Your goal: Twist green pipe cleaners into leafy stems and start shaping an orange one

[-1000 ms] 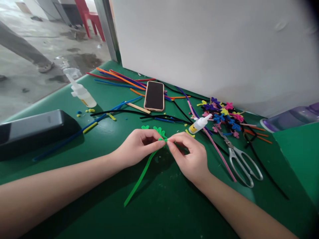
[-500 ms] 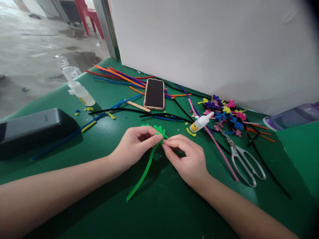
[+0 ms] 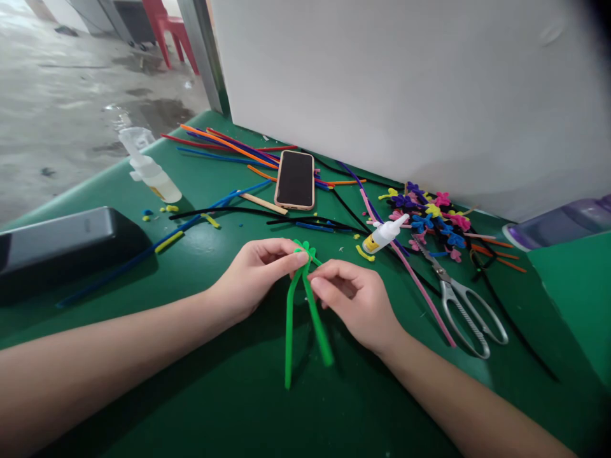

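Green pipe cleaner (image 3: 289, 331) pinched at its looped top by left hand (image 3: 252, 275) & right hand (image 3: 356, 304) fingertips; imo keep both pinches tight, twist slow.

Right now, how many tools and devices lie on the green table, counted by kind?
White plastic glue bottles: 2
Metal scissors: 1
Pink-cased phone: 1
Black box-shaped device: 1
Total: 5
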Demonstrator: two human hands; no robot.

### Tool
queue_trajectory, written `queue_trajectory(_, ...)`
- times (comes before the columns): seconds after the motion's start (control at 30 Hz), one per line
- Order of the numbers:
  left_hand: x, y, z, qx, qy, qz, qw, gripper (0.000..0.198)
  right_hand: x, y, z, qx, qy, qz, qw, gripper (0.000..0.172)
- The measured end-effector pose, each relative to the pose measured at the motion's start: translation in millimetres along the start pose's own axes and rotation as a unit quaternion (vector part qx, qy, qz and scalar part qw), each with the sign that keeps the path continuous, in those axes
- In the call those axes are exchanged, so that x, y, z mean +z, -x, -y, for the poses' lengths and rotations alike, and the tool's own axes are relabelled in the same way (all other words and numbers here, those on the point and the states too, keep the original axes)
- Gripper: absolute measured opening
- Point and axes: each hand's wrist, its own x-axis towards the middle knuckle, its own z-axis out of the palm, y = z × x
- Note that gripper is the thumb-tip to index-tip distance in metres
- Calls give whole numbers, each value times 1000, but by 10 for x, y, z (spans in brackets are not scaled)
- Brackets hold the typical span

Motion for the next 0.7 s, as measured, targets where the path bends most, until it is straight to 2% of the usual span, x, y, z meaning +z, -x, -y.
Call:
queue_trajectory(0.07, 13, 9, -8, -27, 70, 52, 996, 9, -9, -24, -6, 56, -80, 18, 995, 17)
queue_trajectory(0.17, 29, 31, -26, -52, 107, 109, 987, 11, 3, -45, -36, 118, -194, 49, 973, 22)
queue_trajectory(0.3, 14, 48, -47, -58, 117, 115, 985, 12, 30, -50, -42, 187, -308, 143, 922, 33)
queue_trajectory(0.43, -13, 64, -55, -81, 123, 157, 977, 14, 39, -23, -22, 195, -366, 217, 884, 37)
queue_trajectory(0.53, -17, 75, -51, -98, 119, 172, 973, 12, 45, 9, -36, 196, -381, 235, 872, 27)
queue_trajectory(0.7, 7, 74, -52, -90, 118, 175, 973, 13, 67, 15, -69, 209, -389, 205, 874, 20)
